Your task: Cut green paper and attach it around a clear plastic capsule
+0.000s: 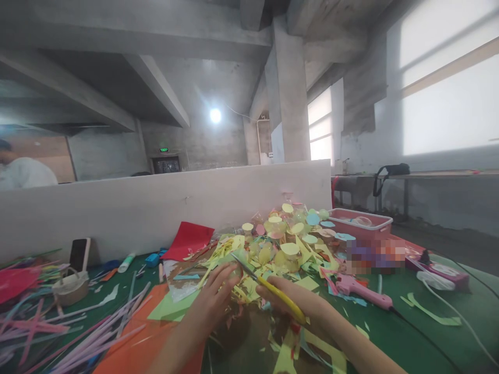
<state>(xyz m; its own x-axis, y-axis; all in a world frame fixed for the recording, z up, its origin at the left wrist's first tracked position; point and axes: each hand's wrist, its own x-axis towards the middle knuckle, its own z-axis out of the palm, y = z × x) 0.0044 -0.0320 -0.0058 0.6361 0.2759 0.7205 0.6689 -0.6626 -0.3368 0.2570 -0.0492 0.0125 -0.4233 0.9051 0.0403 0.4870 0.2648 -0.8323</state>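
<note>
In the middle of the table, my right hand (288,296) grips a pair of yellow-handled scissors (276,293). The blades point up and left, with their tips beside my left hand (220,285). The fingers of my left hand are curled around a thin pale green piece (235,257), which looks like paper and is partly covered by the fingers and blades. Beyond both hands rises a heap of clear rounded cups, several topped with paper discs such as a yellow disc (290,249). Yellow paper strips and scraps (230,246) lie around the fingertips.
A pink glue gun (362,292) lies at the right, its cord trailing forward. Behind it stands a pink basket (360,223). Orange paper (156,332), pink straws (93,337), a tape roll (70,286) and a phone (79,254) occupy the left. A white partition (156,205) borders the back.
</note>
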